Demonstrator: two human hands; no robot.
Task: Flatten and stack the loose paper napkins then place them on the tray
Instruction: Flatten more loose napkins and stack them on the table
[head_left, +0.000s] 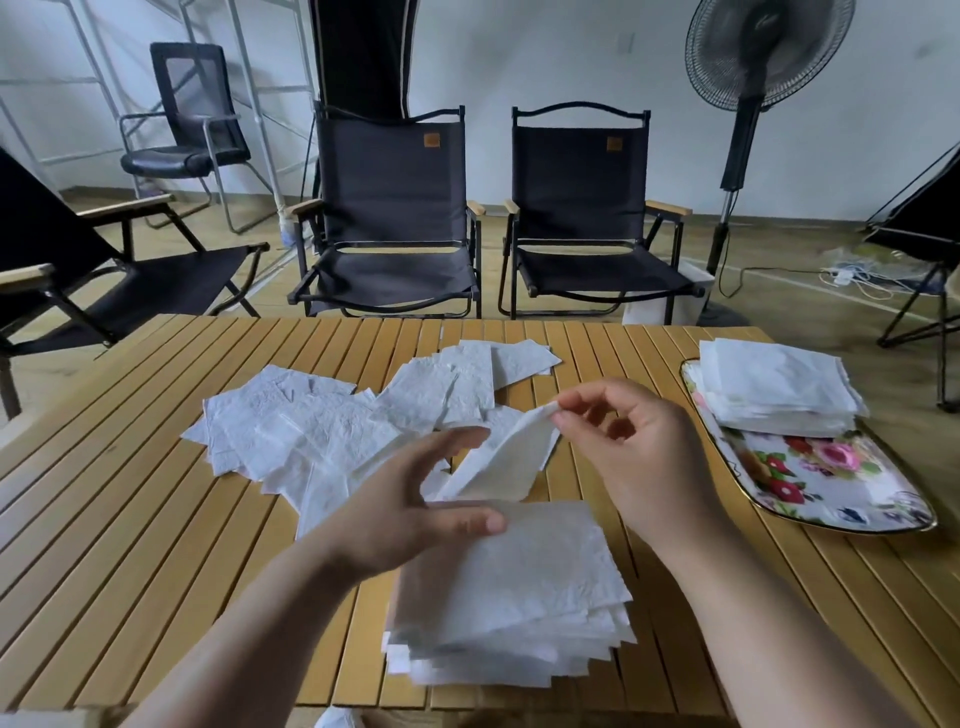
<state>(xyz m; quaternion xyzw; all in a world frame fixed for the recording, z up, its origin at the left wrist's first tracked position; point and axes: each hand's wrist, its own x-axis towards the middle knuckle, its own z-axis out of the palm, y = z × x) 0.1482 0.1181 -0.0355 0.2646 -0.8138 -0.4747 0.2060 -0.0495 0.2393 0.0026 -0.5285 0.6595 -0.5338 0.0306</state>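
1. Fingertips (563, 415) first: thumb and forefinger of the right hand (639, 457) pinch the top corner of a single napkin (511, 457) and hold it up off the table. The other fingers are loosely curled and don't touch it.
2. Left hand (410, 509) is trickier. Its forefinger curves over the napkin's left edge and its thumb (467, 521) points across the near stack, with a clear gap between the two. The napkin's lower edge disappears behind that hand, so I honestly can't tell if it's gripping the paper or just steadying it.
3. The napkin hangs half folded and tilted, right above the far edge of the near stack (509, 597), which sits square-ish at the table's front edge.
4. Further out, the loose napkins (311, 431) lie crumpled and overlapping across the middle of the slatted wooden table (130, 493).
5. Off to the right, the floral tray (831, 483) already carries a finished stack (779, 389) at its far end.
6. Step in hand, I'd say: opening and flattening this one sheet before it goes on the near stack. The task looks somewhere around the middle, since plenty of loose ones are left.
7. Next move probably calls for spreading the sheet flat with both hands, lining its corners up with the stack, and pressing gently. It's thin paper, so a hard tug at that corner could tear it.
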